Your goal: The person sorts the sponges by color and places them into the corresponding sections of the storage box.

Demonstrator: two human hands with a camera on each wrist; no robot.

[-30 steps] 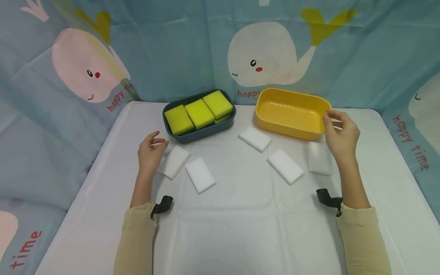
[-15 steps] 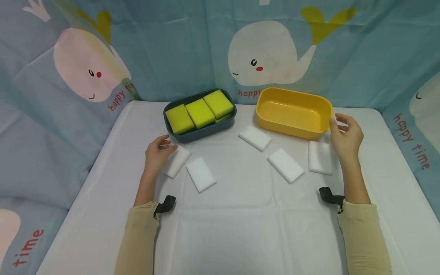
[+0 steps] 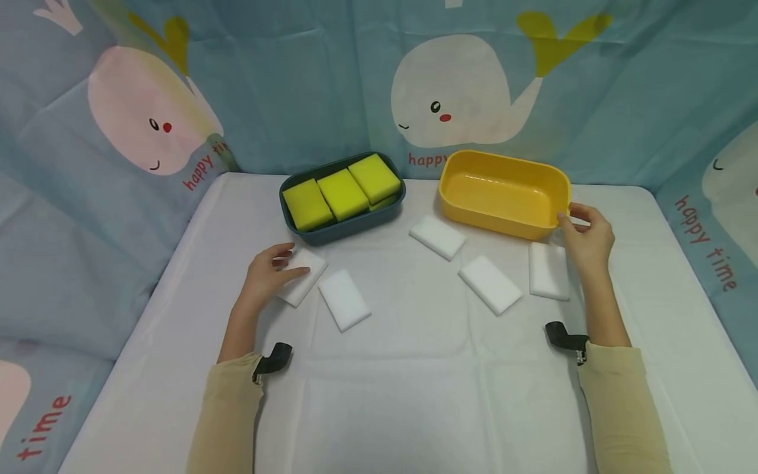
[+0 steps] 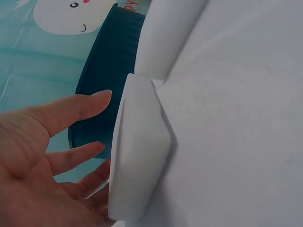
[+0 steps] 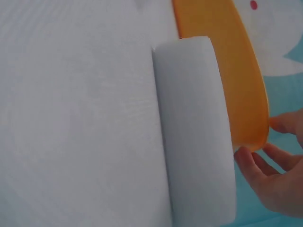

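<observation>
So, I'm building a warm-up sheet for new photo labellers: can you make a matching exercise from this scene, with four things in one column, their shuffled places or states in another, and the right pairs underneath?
Things
1. dark teal tub
2. yellow tub
3. yellow sponges
4. white sponges

Places or states
A. sitting together in a container
B. lying loose on the white tablecloth
C. on the left, with sponges in it
D. on the right, with no sponges in it

Pairs: 1-C, 2-D, 3-A, 4-B

Blue cloth [image 3: 296, 79] is showing red "happy time" [image 3: 707, 243] right of right fingers [image 3: 586, 211], "time" [image 3: 44, 428] left of left fingers [image 3: 277, 250], "happy" [image 3: 428, 160] beyond both.
</observation>
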